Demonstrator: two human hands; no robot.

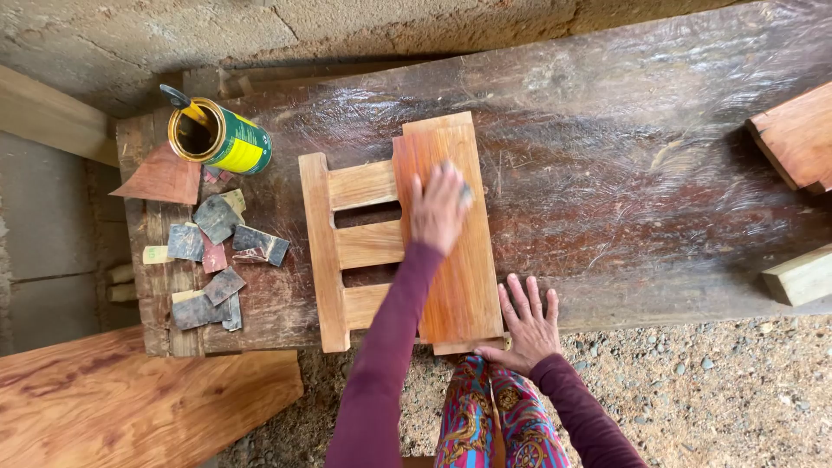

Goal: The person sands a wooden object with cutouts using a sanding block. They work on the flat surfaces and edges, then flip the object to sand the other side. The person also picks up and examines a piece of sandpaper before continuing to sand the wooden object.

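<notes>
A small wooden frame (394, 234) lies flat near the middle of a long, dark, worn workbench (624, 191), close to the bench's near edge. It is built of a pale upright rail on the left, three short pale crosspieces, and a wider board on the right whose surface is a wet-looking reddish orange.

The person's left hand (439, 208) lies palm down on the far half of that reddish board, the arm in a maroon sleeve reaching across the frame from the near side. Its fingers are curled close together over a small dark pad (465, 192), which peeks out at the right edge of the fingertips and is pressed against the wood. The board runs on beyond the fingers toward the far end and back under the wrist to the near end.

The right hand (527, 322) rests flat on the bench's near edge, just right of the board's near corner, fingers spread wide and holding nothing; the thumb points toward the frame's near end.

On the far left of the bench stands an open tin can (221, 139), green and yellow, with a brush handle sticking out. Near it lie scattered scraps of sandpaper (217, 251), grey and reddish. A wooden block (797, 134) sits at the bench's far right, and a large varnished plank (130, 399) lies at the near left.
</notes>
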